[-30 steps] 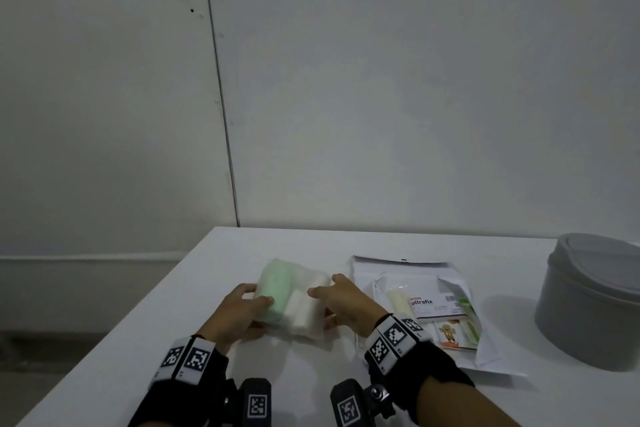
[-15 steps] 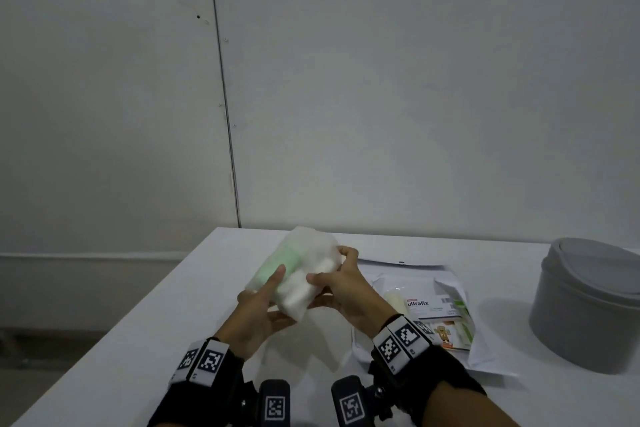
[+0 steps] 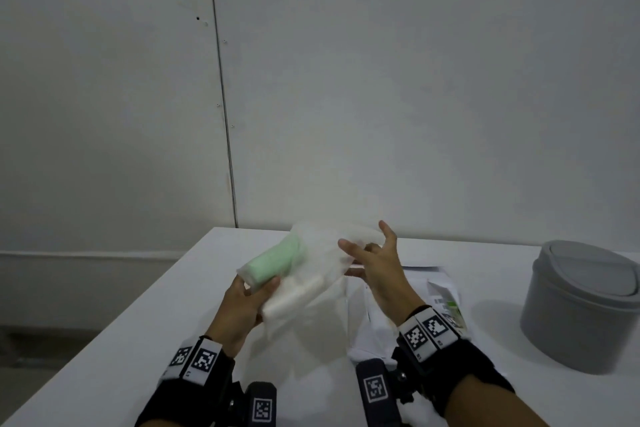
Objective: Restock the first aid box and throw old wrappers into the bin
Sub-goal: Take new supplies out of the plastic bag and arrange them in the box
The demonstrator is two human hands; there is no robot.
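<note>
A translucent plastic bag (image 3: 313,258) holding a green roll (image 3: 275,262) and white rolls (image 3: 294,295) is lifted above the white table (image 3: 138,329). My left hand (image 3: 244,305) grips the bag's near end from below. My right hand (image 3: 375,270) pinches the bag's far end, with its fingers spread. A grey bin with a swing lid (image 3: 581,305) stands at the right of the table. The first aid box is not in view.
Under my right wrist lies a white pouch (image 3: 381,329) with small packets on it, one with a green label (image 3: 450,305). A pale wall runs right behind the table. The table's left edge drops to the floor.
Both hands have lifted the bag off the table and tilted it. My right hand has shifted to the bag's far end and spread its fingers.
</note>
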